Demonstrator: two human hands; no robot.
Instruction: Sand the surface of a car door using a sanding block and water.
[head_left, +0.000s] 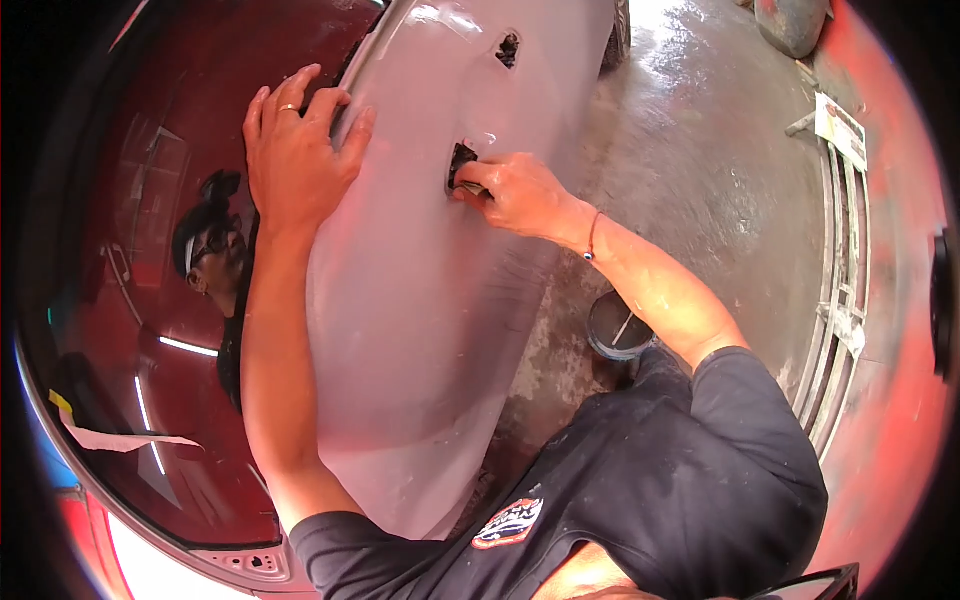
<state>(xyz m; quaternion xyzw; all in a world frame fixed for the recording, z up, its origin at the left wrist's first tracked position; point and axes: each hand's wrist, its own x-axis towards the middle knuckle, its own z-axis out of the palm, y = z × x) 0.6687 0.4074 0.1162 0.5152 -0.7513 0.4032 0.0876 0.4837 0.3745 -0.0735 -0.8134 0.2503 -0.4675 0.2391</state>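
Note:
A car door panel (420, 270) in dull pale grey runs down the middle, with a dark window (150, 290) on its left. My left hand (305, 150) rests across the window's lower edge and the top of the door, fingers spread, a ring on one of them. At the dark handle opening (460, 160) in the panel, my right hand (520, 195) is closed in a pinch, its fingertips at the opening's near edge. A small thin piece shows between those fingers, too hidden to name. Farther along the panel is another dark opening (508, 50).
A dark round bucket (620, 325) stands on the wet-looking concrete floor (700, 180) below my right forearm. Along the right runs a metal rail frame (840, 280) with a printed sheet (840, 130) at its far end. A loose paper strip (120, 438) clings to the window.

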